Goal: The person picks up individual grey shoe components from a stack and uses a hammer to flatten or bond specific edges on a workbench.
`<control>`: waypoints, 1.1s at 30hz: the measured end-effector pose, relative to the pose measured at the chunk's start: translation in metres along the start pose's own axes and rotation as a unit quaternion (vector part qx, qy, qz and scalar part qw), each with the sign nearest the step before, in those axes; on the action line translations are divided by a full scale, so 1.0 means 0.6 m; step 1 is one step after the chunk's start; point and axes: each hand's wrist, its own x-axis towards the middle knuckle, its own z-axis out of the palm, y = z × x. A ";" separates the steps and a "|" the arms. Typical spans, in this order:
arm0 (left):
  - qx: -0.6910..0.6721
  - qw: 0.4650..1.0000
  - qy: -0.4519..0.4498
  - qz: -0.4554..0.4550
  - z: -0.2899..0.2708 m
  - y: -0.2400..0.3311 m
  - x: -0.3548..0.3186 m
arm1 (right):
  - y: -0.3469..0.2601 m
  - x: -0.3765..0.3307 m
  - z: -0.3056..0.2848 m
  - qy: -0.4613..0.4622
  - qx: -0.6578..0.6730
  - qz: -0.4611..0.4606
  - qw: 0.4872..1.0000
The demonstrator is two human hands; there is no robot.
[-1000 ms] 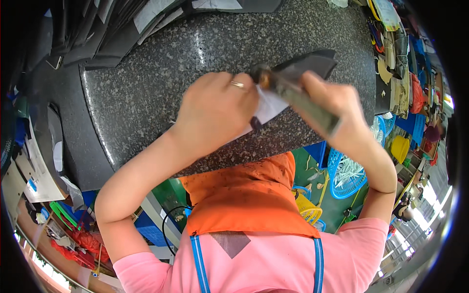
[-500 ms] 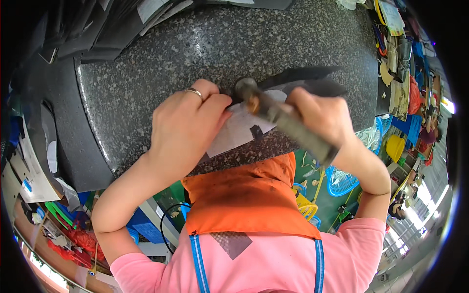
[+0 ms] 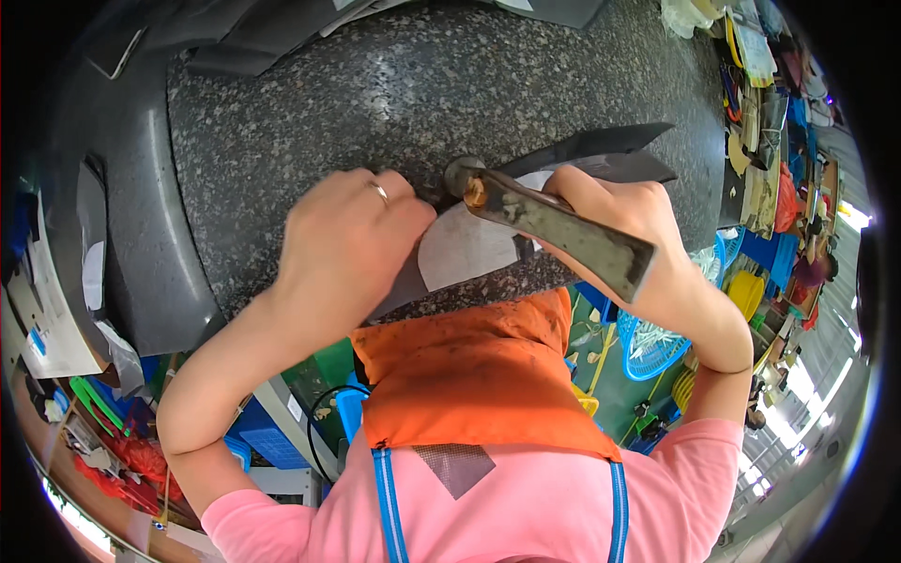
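My right hand (image 3: pixel 624 216) is wrapped round a hammer (image 3: pixel 572 235), whose long worn metal head lies slanted over the work. Its round face is at the piece's far edge, the wood of the handle shows in the head, and the rest of the handle is hidden. My left hand (image 3: pixel 352 239), with a ring on one finger, has its fingers closed on the left part of a black sheet piece (image 3: pixel 404 286). A pale grey backing patch (image 3: pixel 465 249) covers the middle of this piece, and its dark strips (image 3: pixel 601 145) stick out beyond my right hand.
The work lies near the front edge of a speckled stone slab (image 3: pixel 375 103). More black sheet pieces (image 3: pixel 249 38) are heaped at the far left. An orange apron (image 3: pixel 479 375) touches the slab's front edge. Blue baskets (image 3: pixel 652 347) stand below at the right.
The hammer was blurred by motion and now looks sharp, its face a little nearer to me. My left hand has moved slightly left, and more black sheet shows beside the pale patch.
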 end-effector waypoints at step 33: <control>0.149 0.977 0.148 -0.034 -0.021 0.013 -0.144 | -0.079 0.057 0.050 -0.011 -0.036 -0.137 0.990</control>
